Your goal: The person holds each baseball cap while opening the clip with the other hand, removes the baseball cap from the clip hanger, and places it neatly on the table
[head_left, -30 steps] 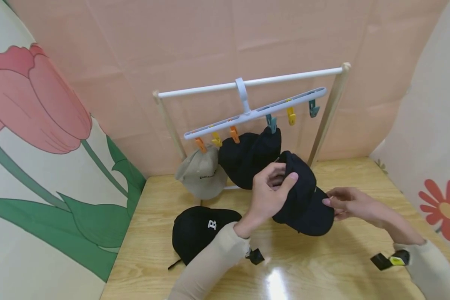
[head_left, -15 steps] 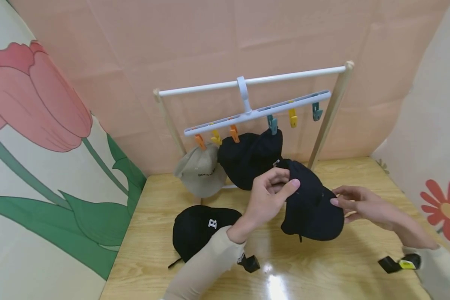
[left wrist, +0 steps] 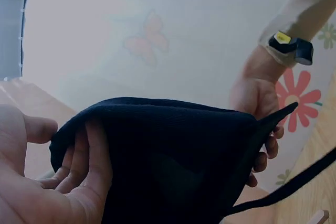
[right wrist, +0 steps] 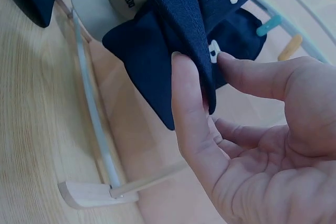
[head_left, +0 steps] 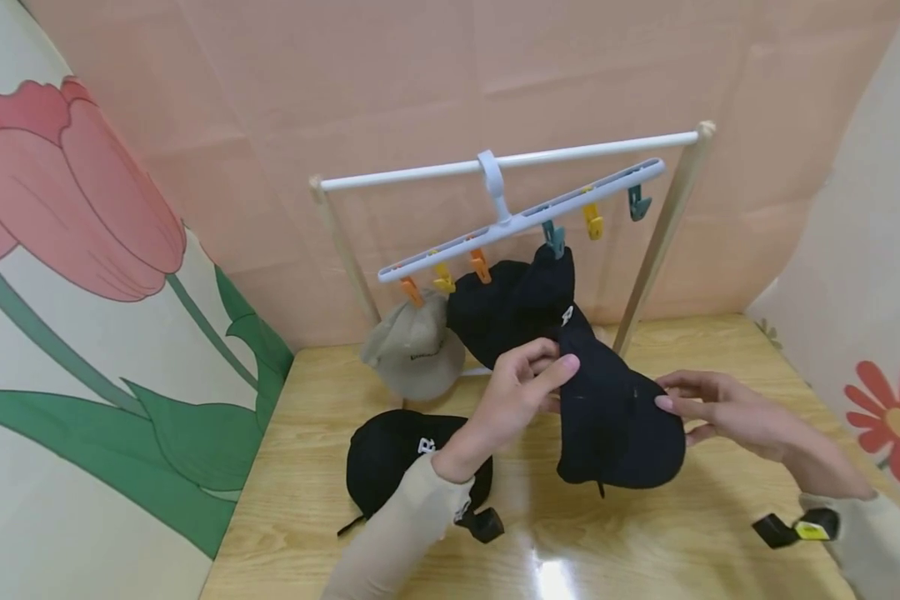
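A dark baseball cap [head_left: 615, 425] with a white letter is held in the air between both hands, in front of the rack. My left hand [head_left: 521, 387] grips the edge of its crown; in the left wrist view the fingers [left wrist: 94, 161] reach inside the cap and the thumb lies outside. My right hand [head_left: 712, 408] pinches the brim between thumb and fingers, as the right wrist view shows. Behind, a beige cap [head_left: 412, 354] and another dark cap [head_left: 487, 312] hang from a pale blue clip hanger [head_left: 525, 218], tilted with its right end higher.
A black cap [head_left: 386, 458] with a white R lies on the wooden table [head_left: 285, 500], partly behind the left forearm. The hanger hooks onto the white rail [head_left: 600, 152] of a small wood-framed rack. Its yellow clip [head_left: 594, 221] and teal clip [head_left: 637, 202] on the right hold nothing.
The held cap has shifted slightly right and down and turned, so its white letter shows at the upper edge. The left hand has moved a little down. The hanger swings, its right end now higher.
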{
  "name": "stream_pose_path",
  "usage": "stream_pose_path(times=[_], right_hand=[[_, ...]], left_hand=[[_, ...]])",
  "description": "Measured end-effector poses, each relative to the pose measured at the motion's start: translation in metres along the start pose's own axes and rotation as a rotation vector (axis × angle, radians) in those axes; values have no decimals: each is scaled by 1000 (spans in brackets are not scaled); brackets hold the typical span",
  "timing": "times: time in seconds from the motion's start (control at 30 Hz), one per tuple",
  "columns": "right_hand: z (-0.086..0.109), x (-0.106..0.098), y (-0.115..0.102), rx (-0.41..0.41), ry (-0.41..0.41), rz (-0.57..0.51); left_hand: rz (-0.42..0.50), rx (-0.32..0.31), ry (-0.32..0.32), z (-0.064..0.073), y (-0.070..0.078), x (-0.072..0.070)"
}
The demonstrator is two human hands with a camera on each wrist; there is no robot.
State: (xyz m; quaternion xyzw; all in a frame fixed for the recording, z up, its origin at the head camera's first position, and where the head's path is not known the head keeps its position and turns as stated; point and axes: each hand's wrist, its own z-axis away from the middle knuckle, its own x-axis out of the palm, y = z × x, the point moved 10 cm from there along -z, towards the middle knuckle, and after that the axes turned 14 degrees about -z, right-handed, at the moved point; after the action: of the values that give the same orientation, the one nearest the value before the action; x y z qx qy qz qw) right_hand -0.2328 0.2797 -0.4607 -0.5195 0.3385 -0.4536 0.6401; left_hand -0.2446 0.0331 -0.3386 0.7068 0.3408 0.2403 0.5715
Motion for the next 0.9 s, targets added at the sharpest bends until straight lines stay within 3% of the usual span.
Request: stream_pose_path(times=[0.2,0.4,0.67,0.9], right_hand=[[0,12,-5,-40,-62,-42],[-3,22,-8,-61,-132,-98],[-4,42,-17,-132,-276,-179],[-4,57,-26,-207,-386,-285]], left_hand=[[-57,25,1,6,5,-9],[-114,78,59,12,11,-20],[-141,125,134,23,19,-34],[-109,129,152,32,22,-46]])
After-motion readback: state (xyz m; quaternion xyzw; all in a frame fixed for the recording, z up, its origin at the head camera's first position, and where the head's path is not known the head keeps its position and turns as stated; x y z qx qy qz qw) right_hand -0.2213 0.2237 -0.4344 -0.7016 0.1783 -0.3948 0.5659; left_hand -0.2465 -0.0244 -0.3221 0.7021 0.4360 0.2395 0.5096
